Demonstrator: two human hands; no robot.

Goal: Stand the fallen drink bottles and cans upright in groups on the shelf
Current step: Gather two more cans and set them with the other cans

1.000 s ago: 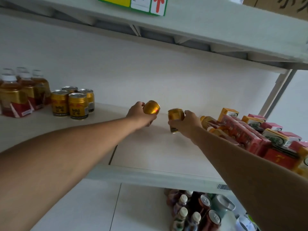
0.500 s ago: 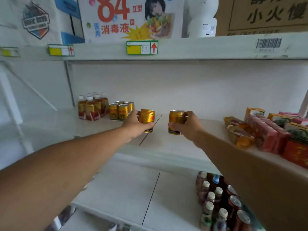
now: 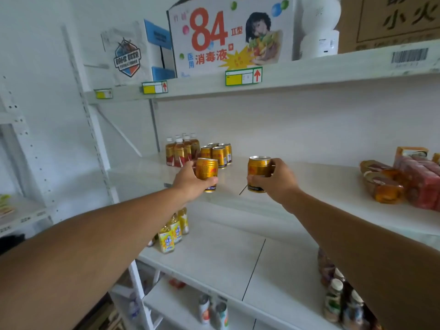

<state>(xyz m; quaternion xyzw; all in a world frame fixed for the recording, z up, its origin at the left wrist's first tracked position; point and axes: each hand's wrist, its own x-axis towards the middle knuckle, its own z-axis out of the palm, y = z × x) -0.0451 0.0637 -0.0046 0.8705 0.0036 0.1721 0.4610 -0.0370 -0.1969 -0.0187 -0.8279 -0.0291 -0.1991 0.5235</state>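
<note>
My left hand [image 3: 190,182] grips a gold can [image 3: 206,171] upright, just above the white middle shelf [image 3: 321,186]. To its right my right hand [image 3: 276,182] grips a second gold can [image 3: 258,171], also upright, with its silver top showing. Behind the left can stands a group of upright gold cans [image 3: 220,153]. Left of that group is a cluster of upright amber bottles with white caps [image 3: 181,150]. Fallen amber bottles [image 3: 383,184] lie on their sides at the shelf's right.
Red drink cartons [image 3: 419,179] lie piled at the far right of the middle shelf. The shelf below holds yellow-labelled bottles [image 3: 172,231] at left and capped bottles [image 3: 333,296] at right. Boxes and a white jug [image 3: 319,29] stand on the top shelf.
Both hands have carried their cans leftward towards the standing gold cans. The left can, tilted a second ago, is now upright. My view has pulled back and risen.
</note>
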